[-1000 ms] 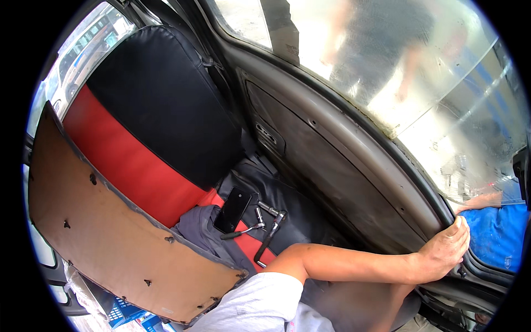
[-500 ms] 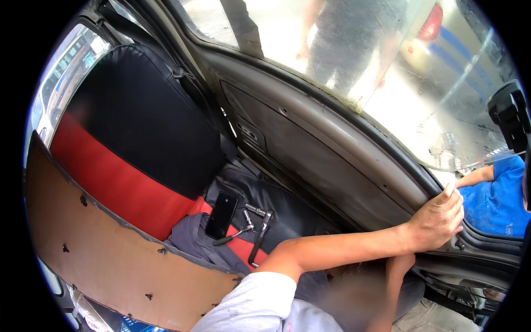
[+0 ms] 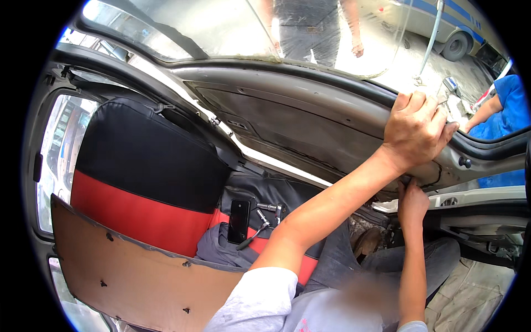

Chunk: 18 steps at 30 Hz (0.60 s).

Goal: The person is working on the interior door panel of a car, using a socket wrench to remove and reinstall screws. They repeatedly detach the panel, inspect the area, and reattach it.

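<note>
My left hand [image 3: 415,130] is wrapped over the window ledge of a grey car door [image 3: 287,113], with the fingertips near the glass. Lower down, my right hand [image 3: 414,202] is raised to the underside of the same door near its front end. Its fingers are closed around something dark and small that I cannot make out. The door's inner panel is bare and its trim is off. Light shows through a long gap between door and sill, so the door stands ajar.
On the black and red seat [image 3: 141,155] lie a black phone [image 3: 239,221], a ratchet wrench [image 3: 254,235] and a second metal tool [image 3: 278,213]. A brown panel with clips [image 3: 144,290] leans at the left. Outside, a person in blue [image 3: 506,108] is near the door.
The door has swung outward, widening the gap along the sill. My left hand moved with it, still on the ledge. My right hand has come into view at the door's underside.
</note>
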{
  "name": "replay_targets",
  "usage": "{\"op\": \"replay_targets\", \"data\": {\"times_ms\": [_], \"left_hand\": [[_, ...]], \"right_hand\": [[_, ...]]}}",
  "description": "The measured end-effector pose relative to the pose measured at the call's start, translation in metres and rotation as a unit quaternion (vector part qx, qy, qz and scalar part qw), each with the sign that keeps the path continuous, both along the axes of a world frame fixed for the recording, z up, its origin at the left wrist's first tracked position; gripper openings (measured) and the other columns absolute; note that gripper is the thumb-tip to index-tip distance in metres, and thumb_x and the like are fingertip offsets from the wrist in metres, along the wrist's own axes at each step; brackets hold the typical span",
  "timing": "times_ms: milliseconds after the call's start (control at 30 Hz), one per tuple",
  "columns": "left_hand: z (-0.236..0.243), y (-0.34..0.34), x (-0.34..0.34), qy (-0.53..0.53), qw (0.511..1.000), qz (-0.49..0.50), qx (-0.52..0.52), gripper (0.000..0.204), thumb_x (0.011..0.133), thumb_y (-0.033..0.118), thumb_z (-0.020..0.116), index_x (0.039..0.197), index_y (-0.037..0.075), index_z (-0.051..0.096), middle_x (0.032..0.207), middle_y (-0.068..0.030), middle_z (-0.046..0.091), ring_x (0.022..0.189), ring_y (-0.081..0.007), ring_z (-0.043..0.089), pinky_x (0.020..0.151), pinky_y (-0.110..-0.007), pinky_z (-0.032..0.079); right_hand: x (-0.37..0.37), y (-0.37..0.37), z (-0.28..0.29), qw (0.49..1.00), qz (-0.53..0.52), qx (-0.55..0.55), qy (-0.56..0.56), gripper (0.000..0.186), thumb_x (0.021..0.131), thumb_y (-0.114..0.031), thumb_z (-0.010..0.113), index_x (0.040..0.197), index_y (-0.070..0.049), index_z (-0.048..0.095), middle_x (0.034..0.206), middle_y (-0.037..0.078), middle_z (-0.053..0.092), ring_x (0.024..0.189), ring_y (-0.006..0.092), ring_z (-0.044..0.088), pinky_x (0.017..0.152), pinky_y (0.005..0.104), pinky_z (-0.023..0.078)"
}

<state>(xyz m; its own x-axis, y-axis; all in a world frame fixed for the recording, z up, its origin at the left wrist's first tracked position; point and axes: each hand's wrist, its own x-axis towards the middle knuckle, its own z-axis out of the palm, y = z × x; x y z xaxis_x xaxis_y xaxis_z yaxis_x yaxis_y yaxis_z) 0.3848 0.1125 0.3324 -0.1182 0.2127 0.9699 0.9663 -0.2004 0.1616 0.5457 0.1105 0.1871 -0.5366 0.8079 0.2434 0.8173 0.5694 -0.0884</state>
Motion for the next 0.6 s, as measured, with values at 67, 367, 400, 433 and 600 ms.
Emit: {"op": "replay_targets", "data": {"times_ms": [67,367,400,433,600], "left_hand": [[0.001,-0.002,-0.025,0.012,1.0,0.019,-0.005,0.026,0.083,0.033,0.066,0.071,0.01,0.064,0.074,-0.0031,0.059,0.077,-0.0229,0.057,0.077,-0.038,0.037],[0.006,-0.02,-0.069,-0.018,0.992,0.106,-0.06,0.023,0.094,0.023,0.058,0.079,0.006,0.066,0.077,-0.0063,0.059,0.08,-0.0263,0.054,0.084,-0.041,0.036],[0.006,-0.02,-0.066,-0.024,0.992,0.102,-0.068,0.023,0.094,0.022,0.058,0.08,0.006,0.066,0.078,-0.0069,0.059,0.081,-0.0266,0.054,0.085,-0.041,0.036],[0.005,-0.02,-0.063,-0.029,0.992,0.098,-0.075,0.023,0.094,0.022,0.057,0.082,0.005,0.066,0.079,-0.0076,0.059,0.082,-0.0268,0.054,0.086,-0.041,0.035],[0.007,-0.016,-0.012,-0.063,0.99,0.065,-0.11,0.022,0.092,0.023,0.058,0.086,0.003,0.065,0.085,-0.0111,0.058,0.089,-0.0302,0.053,0.087,-0.043,0.034]], "right_hand": [[-0.023,0.001,0.002,1.0,0.022,0.005,-0.016,0.03,0.09,-0.031,0.064,0.09,-0.002,0.057,0.065,0.018,0.065,0.061,0.0369,0.066,0.055,0.0451,0.051],[-0.073,-0.006,0.001,0.994,0.076,-0.045,0.063,0.029,0.092,-0.03,0.062,0.094,-0.001,0.057,0.064,0.018,0.065,0.061,0.0357,0.066,0.056,0.0444,0.052],[-0.071,-0.005,0.0,0.994,0.073,-0.053,0.064,0.03,0.092,-0.029,0.062,0.097,0.0,0.057,0.067,0.019,0.065,0.062,0.0362,0.066,0.056,0.0448,0.052],[-0.066,-0.004,-0.002,0.993,0.069,-0.052,0.076,0.031,0.092,-0.029,0.062,0.099,0.001,0.058,0.068,0.019,0.066,0.063,0.0365,0.066,0.056,0.0449,0.052],[-0.014,-0.005,0.0,0.99,0.029,-0.081,0.112,0.034,0.091,-0.025,0.063,0.108,0.005,0.06,0.076,0.022,0.067,0.067,0.0421,0.064,0.058,0.0474,0.05]]}}
